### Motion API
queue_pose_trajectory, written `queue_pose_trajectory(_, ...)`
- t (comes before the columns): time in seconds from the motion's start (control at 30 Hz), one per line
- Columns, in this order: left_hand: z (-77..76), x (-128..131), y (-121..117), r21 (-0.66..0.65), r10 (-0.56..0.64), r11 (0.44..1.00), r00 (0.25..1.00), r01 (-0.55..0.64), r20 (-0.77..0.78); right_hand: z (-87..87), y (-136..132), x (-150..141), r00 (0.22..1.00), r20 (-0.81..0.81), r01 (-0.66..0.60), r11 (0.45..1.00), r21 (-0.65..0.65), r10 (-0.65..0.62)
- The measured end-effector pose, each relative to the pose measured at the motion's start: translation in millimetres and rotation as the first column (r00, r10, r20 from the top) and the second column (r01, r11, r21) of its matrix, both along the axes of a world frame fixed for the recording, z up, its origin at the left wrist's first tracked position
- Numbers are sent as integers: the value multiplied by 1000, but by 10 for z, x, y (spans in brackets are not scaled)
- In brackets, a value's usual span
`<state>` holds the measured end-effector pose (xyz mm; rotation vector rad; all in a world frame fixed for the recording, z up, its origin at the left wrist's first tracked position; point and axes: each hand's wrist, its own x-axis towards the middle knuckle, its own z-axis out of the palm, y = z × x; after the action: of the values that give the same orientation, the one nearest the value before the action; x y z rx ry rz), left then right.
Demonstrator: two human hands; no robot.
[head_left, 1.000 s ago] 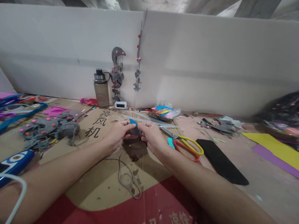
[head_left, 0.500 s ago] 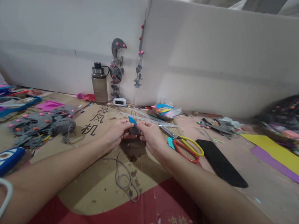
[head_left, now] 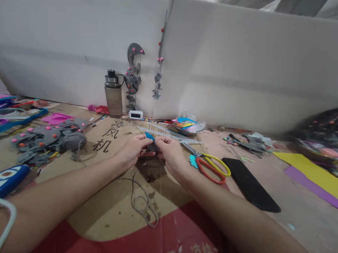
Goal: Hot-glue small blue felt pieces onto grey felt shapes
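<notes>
My left hand (head_left: 136,149) and my right hand (head_left: 169,150) meet over the cardboard, both with fingers pinched. Between them is a small dark grey felt piece (head_left: 153,147), partly covered by the fingers. A blue felt piece (head_left: 149,135) with a pointed tip sticks up at my left thumb and forefinger. How the two pieces join is hidden by my fingertips. Below the hands a grey cord (head_left: 140,198) lies in loose loops. Just right of my right hand are scissors (head_left: 212,167) with yellow and orange handles, beside a small turquoise cut-out (head_left: 193,161).
A black phone-like slab (head_left: 250,184) lies right of the scissors. Behind stand a bottle (head_left: 113,98), a small white clock (head_left: 135,115) and a dish of scraps (head_left: 188,127). Grey felt pieces with pompoms (head_left: 49,136) and a blue device (head_left: 6,183) are at left.
The view has shifted very slightly. Both hands stay in nearly the same place with the grey and blue pieces; the blue tip has tilted a little lower.
</notes>
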<state>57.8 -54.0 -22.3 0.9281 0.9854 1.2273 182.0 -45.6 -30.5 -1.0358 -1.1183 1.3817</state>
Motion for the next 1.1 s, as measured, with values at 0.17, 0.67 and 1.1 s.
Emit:
queue_pose_trajectory(0.17, -6, 4, 11, 0, 9, 1000, 1000, -9, -15, -10, -4, -7, 1000, 2, 3, 1000, 7, -3)
queue_pose_trajectory(0.67, -21, -9, 9, -3, 19, 1000, 1000, -19, -5, 89, -77, 19, 988, -129, -82, 997, -14, 79)
queue_pose_trajectory(1.1, -55, 13, 7, 13, 9, 1000, 1000, -9, -2, -19, -15, -7, 999, -34, -29, 1000, 6, 29)
